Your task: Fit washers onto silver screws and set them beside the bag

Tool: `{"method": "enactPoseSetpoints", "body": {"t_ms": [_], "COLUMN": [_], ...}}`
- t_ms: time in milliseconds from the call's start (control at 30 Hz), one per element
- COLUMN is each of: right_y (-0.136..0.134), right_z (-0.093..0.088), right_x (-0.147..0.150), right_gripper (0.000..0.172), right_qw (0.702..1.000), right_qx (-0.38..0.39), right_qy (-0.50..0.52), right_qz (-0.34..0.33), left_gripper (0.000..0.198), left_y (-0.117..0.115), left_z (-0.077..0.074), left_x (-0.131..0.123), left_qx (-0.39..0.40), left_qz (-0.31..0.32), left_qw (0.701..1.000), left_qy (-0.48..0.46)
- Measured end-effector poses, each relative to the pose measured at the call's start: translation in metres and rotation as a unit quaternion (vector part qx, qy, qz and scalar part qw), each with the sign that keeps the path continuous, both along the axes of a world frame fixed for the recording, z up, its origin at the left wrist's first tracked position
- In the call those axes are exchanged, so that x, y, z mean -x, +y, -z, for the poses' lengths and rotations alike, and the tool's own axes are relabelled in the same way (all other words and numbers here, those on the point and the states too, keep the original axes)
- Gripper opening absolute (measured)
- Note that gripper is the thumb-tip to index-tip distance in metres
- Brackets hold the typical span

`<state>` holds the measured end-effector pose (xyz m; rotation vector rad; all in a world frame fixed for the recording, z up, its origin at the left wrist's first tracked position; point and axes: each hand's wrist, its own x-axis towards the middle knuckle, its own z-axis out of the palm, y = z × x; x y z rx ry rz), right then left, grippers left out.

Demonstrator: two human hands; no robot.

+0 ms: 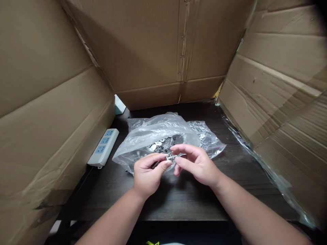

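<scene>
My left hand [147,175] pinches a small shiny metal fitting [169,157] between thumb and forefinger, with a darker shaft showing under the fingers. It looks like a bolt with rings on it, but its exact kind cannot be made out. My right hand [196,165] has its thumb and fingers closed around the fitting's right end. Just behind both hands lies an open clear plastic bag [153,127]. Inside it are several silvery flat washers [158,143] and small black pieces [166,144], partly covered by the fingers.
A second clear bag [209,139] with a red seal line lies at the right. On the left is a white power strip [103,148]; a white block [119,104] stands farther back. Cardboard walls [153,51] enclose the dark table [184,207] on three sides.
</scene>
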<state>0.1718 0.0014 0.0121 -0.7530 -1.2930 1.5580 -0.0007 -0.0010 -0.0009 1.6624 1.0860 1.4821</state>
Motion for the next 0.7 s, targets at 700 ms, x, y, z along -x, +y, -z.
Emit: {"method": "enactPoseSetpoints", "body": {"t_ms": [700], "right_y": [0.0001], "right_z": [0.0004], "right_x": [0.0016], "right_gripper": [0.031], "right_qw": [1.0], "right_qx": [-0.004], "right_qy": [-0.021], "right_qz": [0.015], "left_gripper": [0.01], "left_y": [0.0], "left_z": [0.0027], "left_x": [-0.0006], "left_qx": [0.02], "left_qz": [-0.01], "left_qw": [0.999], "left_qy": [-0.033]}}
